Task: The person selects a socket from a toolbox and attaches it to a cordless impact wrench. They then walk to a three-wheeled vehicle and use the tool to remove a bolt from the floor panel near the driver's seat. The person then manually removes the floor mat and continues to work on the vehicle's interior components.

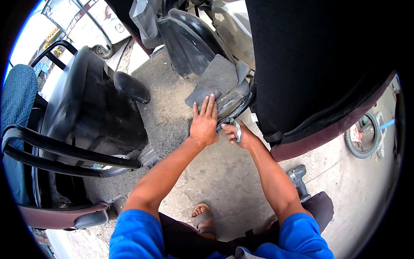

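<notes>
My left hand [204,121] lies flat, fingers apart, on the grey footboard mat [215,80] of a scooter, pressing near its lower edge. My right hand [237,134] is closed around a small shiny metal tool [236,129], held against the black frame tube [235,111] under the footboard. The scooter's black seat with a maroon rim [310,86] rises on the right. Both forearms reach in from blue sleeves at the bottom.
A second scooter with a black seat and grab rail [82,125] stands at left. A black power drill [298,180] lies on the concrete by my right knee. A tyre [364,136] lies at right. My sandalled foot [202,218] is below.
</notes>
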`<state>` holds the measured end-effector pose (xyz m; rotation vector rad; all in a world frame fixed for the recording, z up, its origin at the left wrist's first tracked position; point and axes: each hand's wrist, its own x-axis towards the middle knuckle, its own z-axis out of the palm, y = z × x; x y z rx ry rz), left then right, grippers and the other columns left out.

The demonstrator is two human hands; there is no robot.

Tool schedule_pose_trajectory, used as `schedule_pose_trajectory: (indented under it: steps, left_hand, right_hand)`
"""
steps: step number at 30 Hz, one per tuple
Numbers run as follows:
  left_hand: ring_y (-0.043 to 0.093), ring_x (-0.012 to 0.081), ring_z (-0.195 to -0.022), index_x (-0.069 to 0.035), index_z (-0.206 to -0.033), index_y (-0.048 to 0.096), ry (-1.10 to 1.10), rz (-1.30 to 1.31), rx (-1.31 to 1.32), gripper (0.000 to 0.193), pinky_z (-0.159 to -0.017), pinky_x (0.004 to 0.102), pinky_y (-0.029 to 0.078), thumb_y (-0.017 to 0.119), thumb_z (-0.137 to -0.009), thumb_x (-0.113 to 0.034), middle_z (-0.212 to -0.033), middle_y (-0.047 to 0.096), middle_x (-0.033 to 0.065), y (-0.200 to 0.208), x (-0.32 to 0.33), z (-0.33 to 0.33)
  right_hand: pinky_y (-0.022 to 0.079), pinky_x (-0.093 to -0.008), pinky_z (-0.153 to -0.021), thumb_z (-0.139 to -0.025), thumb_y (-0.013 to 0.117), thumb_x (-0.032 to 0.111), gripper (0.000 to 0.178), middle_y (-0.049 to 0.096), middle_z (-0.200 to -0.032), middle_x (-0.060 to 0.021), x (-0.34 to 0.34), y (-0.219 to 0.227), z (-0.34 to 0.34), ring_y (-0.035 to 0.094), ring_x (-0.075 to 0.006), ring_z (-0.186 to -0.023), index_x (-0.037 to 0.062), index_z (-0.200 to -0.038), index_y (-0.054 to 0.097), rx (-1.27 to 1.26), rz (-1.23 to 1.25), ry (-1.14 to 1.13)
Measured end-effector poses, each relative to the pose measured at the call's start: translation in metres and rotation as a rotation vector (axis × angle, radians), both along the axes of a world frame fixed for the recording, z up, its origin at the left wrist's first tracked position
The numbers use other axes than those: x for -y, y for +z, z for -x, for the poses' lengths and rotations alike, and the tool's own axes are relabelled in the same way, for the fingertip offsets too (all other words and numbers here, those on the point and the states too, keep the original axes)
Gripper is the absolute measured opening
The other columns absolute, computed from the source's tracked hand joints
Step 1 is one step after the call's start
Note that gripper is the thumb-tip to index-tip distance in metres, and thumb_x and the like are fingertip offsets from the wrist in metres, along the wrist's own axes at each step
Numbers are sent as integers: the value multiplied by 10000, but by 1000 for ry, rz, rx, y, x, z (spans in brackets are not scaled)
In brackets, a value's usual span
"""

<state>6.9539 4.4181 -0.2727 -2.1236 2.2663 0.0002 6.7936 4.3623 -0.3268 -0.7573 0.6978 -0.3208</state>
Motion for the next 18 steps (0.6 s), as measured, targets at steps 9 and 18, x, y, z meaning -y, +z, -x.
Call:
schedule_pose_trajectory:
  steps: [9,18]
  left_hand:
    - [-15,402,-1488,125,-1468,204,8,9,-5,1006,-1159,610,22,727,-680,-218,-1582,22,280,-12,-10,39]
    - [165,389,-1448,28,-1416,355,-250,108,-118,844,-1149,637,120,733,-694,-194,-1526,208,236,-16,-25,43]
  right_hand:
    - [300,-260,-443,-845,641,196,190,403,-621,71,1,-14,37,366,-59,-487,167,-743,483,-139,-58,-28]
    - [308,-259,-452,-899,597,323,215,395,-652,82,-3,-16,58,359,-50,-506,199,-800,454,-148,29,26]
